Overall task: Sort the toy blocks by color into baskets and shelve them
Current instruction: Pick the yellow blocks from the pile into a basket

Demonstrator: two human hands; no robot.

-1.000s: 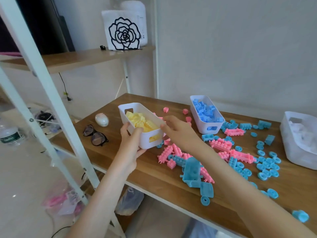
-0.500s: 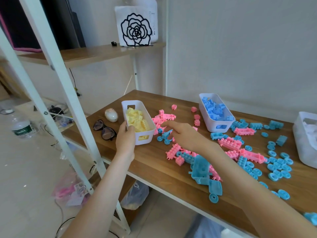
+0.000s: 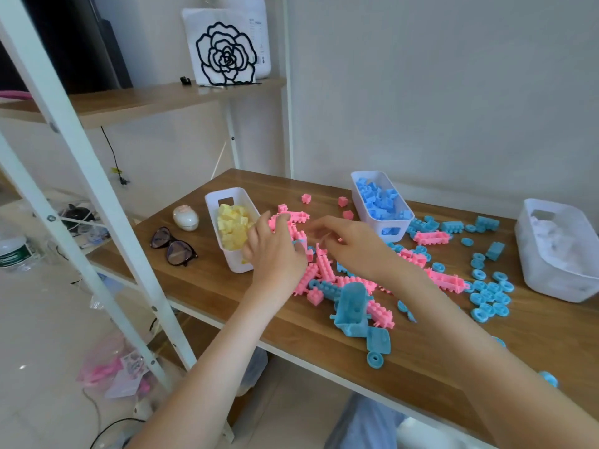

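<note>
Since half a second ago: the left hand (image 3: 275,254) is off the yellow basket (image 3: 238,262) and has shifted right, into the loose pile. The basket no longer tilts in a grip. It stands flat on the table (image 3: 207,280) at the pile's left edge, filled with yellow blocks (image 3: 231,226).

Left hand now: palm down over the pink blocks (image 3: 322,265), fingers bent into them. The back of the hand hides the fingertips, and a blue bit shows beside them. Cannot tell if it holds anything.

Right hand (image 3: 353,246): drawn in closer to the left one and low over the same pink heap. Its fingers are loose and spread, with nothing visibly held.

Further right: the blue basket (image 3: 393,230) is part full near the wall. Blue wheels (image 3: 489,294) and more pink pieces are scattered beyond it. A third white basket (image 3: 551,277) stands at the far right, and no coloured blocks can be made out in it.

Judgement: yellow looks finished, though its basket is not yet on the upper shelf (image 3: 146,98). Both hands meeting on the pink suggests pink is the next colour to gather. Shelving appears to be put off.
</note>
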